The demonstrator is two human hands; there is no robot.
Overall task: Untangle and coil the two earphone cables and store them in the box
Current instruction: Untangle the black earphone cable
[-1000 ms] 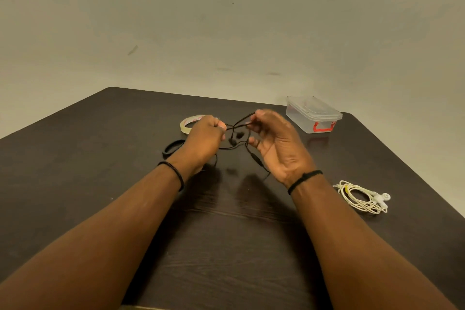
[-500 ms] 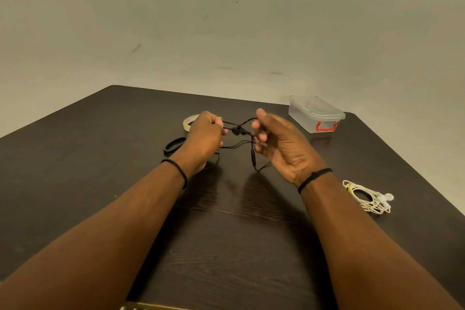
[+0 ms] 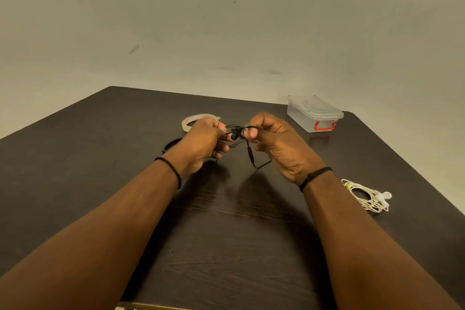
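Above the dark surface (image 3: 226, 246), left to right: black band (image 3: 169, 145) and tape roll (image 3: 187, 122), both lying flat behind my left hand (image 3: 201, 143); left hand, fingers curled, pinching the black earphone cable (image 3: 249, 153); cable held off the surface, one earbud between my hands; right hand (image 3: 279, 143), fingers curled, gripping the same cable; lidded clear box (image 3: 313, 114) at far right; white earphone cable (image 3: 364, 195), coiled, lying beside my right wrist.

Dim warm light, soft shadows under both forearms, wide-angle bending at edges.
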